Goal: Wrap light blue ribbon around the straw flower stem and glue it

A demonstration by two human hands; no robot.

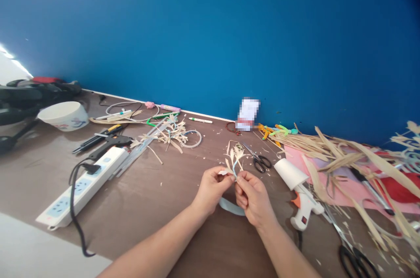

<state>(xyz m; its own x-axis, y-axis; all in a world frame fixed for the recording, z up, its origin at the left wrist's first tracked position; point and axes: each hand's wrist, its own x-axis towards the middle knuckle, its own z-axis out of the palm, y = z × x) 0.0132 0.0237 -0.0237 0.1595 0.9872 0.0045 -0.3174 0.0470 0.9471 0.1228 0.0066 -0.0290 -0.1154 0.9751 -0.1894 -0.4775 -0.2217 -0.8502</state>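
Note:
Over the middle of the brown table (157, 199), my left hand (211, 188) and my right hand (252, 197) meet with fingers pinched. Between the fingertips they hold a small bundle of pale dried-leaf strips on a light blue wire (234, 160), which stands upward from the pinch. A light blue ribbon or band (229, 207) curves down below the hands. Both hands are closed on this piece.
Black scissors (260, 162) lie just beyond the hands. A white glue gun (303, 208) and a white roll (290, 173) sit to the right, next to dried husks (354, 155) on pink paper. At the left are a white power strip (85, 186), a black glue gun (110, 143), a bowl (64, 116) and leaf scraps (170, 133).

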